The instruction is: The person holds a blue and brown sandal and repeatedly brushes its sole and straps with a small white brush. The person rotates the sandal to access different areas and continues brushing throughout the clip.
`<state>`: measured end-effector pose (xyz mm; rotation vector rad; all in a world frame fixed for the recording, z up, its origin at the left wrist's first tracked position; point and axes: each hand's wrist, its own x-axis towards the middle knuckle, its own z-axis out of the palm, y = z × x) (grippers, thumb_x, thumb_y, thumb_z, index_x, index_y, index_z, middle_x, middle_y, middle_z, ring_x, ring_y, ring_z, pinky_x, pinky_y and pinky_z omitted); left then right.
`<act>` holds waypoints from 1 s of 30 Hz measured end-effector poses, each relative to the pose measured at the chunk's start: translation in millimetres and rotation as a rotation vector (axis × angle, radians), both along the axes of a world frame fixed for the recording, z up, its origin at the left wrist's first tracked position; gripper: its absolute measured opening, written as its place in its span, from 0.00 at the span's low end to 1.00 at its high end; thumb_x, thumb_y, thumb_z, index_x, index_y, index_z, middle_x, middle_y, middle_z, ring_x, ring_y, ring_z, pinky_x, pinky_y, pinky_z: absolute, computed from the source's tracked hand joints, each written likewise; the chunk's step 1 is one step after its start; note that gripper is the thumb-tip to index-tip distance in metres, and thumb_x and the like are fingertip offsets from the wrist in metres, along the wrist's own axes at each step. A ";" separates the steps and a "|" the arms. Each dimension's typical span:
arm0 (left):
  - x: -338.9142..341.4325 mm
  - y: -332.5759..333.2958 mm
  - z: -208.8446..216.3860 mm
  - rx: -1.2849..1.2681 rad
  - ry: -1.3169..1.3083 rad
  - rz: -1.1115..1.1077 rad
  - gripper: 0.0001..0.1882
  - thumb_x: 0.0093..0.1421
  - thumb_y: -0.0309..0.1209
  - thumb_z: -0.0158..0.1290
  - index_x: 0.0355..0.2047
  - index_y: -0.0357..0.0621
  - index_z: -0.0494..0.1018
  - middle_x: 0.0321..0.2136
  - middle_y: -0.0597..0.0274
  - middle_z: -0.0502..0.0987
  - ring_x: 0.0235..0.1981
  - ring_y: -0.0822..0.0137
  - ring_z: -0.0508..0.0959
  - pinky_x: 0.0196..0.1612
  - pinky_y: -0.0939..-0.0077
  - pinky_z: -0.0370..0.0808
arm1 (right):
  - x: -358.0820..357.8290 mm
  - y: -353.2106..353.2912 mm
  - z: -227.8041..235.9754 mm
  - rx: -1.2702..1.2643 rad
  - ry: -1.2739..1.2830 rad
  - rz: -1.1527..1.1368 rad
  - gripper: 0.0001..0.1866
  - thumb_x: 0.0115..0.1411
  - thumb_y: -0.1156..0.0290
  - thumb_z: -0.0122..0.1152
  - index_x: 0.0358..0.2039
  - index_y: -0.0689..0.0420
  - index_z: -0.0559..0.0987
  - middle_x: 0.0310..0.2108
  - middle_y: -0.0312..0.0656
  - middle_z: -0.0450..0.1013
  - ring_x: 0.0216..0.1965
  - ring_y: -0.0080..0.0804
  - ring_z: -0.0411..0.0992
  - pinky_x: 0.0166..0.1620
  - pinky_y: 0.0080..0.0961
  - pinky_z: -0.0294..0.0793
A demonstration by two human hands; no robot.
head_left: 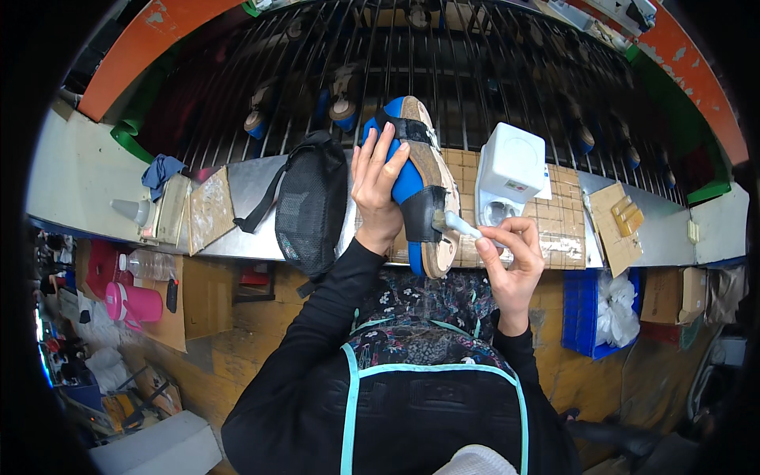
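Observation:
My left hand (pixel 377 184) grips a half-made sandal (pixel 427 166) on a blue shoe last (pixel 408 184). The sandal has a cork-brown footbed, black straps and a pale sole edge, and is tilted on its side. Pinched in the fingers of my right hand (pixel 511 257) is a pale-handled brush (pixel 462 226); its tip meets the lower black strap (pixel 425 214) near the sole edge. Just beyond the right hand stands a white plastic dispenser (pixel 513 162) with a small clear cup at its front. Its contents are too small to make out.
A black mesh bag (pixel 311 202) lies left of the sandal. Cardboard (pixel 558 214) covers the bench under the dispenser. Behind runs a rack of metal rollers (pixel 443 79) carrying several more lasted sandals. At the right below the bench is a blue crate (pixel 582 317) holding white plastic.

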<state>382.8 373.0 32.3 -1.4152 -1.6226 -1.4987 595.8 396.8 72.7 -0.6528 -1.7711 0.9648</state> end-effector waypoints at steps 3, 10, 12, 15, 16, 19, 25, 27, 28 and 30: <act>0.3 2.3 3.3 -0.037 -0.031 -0.001 0.22 0.52 0.34 0.61 0.49 0.52 0.74 0.57 0.53 0.71 0.60 0.45 0.68 0.62 0.45 0.59 | 1.5 -0.4 0.0 0.006 0.003 -0.002 0.09 0.51 0.77 0.69 0.35 0.61 0.84 0.32 0.36 0.68 0.29 0.20 0.65 0.30 0.16 0.66; 0.5 5.9 10.0 -0.096 -0.114 -0.015 0.25 0.47 0.25 0.62 0.49 0.50 0.75 0.56 0.53 0.72 0.59 0.45 0.68 0.61 0.48 0.60 | 10.9 0.1 0.2 -0.057 0.051 0.061 0.08 0.51 0.78 0.68 0.34 0.62 0.84 0.32 0.36 0.68 0.30 0.21 0.66 0.31 0.16 0.67; 0.7 5.6 10.2 -0.115 -0.134 -0.018 0.27 0.45 0.22 0.62 0.49 0.50 0.75 0.56 0.54 0.72 0.59 0.46 0.68 0.61 0.49 0.61 | 12.1 -0.2 -0.3 -0.058 0.087 0.065 0.08 0.51 0.78 0.68 0.34 0.62 0.84 0.32 0.36 0.68 0.30 0.21 0.66 0.31 0.16 0.66; 1.8 4.5 9.3 -0.152 -0.131 0.006 0.30 0.43 0.19 0.62 0.49 0.50 0.75 0.56 0.54 0.72 0.59 0.46 0.69 0.61 0.49 0.61 | 10.8 -2.2 -0.4 -0.039 0.048 0.015 0.07 0.52 0.78 0.68 0.34 0.63 0.84 0.32 0.36 0.67 0.29 0.21 0.66 0.31 0.17 0.66; 2.0 4.4 8.9 -0.152 -0.131 0.007 0.30 0.42 0.19 0.63 0.49 0.51 0.75 0.56 0.55 0.72 0.59 0.46 0.69 0.61 0.50 0.61 | 9.9 -2.8 -0.1 -0.052 0.041 0.004 0.07 0.52 0.78 0.67 0.34 0.62 0.84 0.32 0.36 0.67 0.29 0.20 0.66 0.31 0.17 0.66; 3.6 2.6 7.5 -0.151 -0.124 0.021 0.30 0.42 0.20 0.63 0.49 0.52 0.75 0.56 0.55 0.72 0.59 0.46 0.68 0.62 0.50 0.60 | 7.9 -3.7 2.8 -0.053 0.028 -0.023 0.07 0.53 0.78 0.68 0.34 0.62 0.84 0.32 0.36 0.67 0.29 0.20 0.65 0.31 0.16 0.66; 0.6 -2.0 6.6 -0.154 -0.078 0.083 0.30 0.44 0.22 0.63 0.51 0.55 0.75 0.58 0.57 0.71 0.60 0.45 0.66 0.62 0.46 0.58 | 3.1 -1.7 8.3 0.013 -0.017 -0.064 0.08 0.53 0.77 0.68 0.34 0.62 0.84 0.32 0.36 0.67 0.28 0.19 0.65 0.30 0.15 0.65; -2.3 -3.3 6.3 -0.160 -0.065 0.097 0.30 0.45 0.23 0.63 0.51 0.56 0.75 0.58 0.57 0.70 0.61 0.45 0.66 0.62 0.45 0.58 | 1.7 -1.3 8.8 0.038 -0.031 -0.084 0.08 0.53 0.77 0.68 0.35 0.61 0.84 0.32 0.36 0.67 0.28 0.19 0.64 0.29 0.15 0.65; -3.3 -3.9 5.9 -0.160 -0.061 0.104 0.30 0.45 0.23 0.63 0.51 0.56 0.75 0.58 0.58 0.70 0.61 0.45 0.66 0.62 0.44 0.57 | 1.0 -1.5 8.6 0.058 -0.039 -0.099 0.08 0.53 0.77 0.68 0.35 0.61 0.84 0.32 0.36 0.67 0.28 0.19 0.64 0.30 0.15 0.65; -4.5 -4.5 4.9 -0.163 -0.062 0.113 0.30 0.45 0.22 0.63 0.51 0.56 0.75 0.58 0.58 0.70 0.61 0.45 0.66 0.62 0.44 0.57 | -0.5 -2.2 7.2 0.091 -0.038 -0.127 0.08 0.52 0.78 0.69 0.35 0.61 0.83 0.33 0.36 0.67 0.28 0.19 0.64 0.30 0.15 0.65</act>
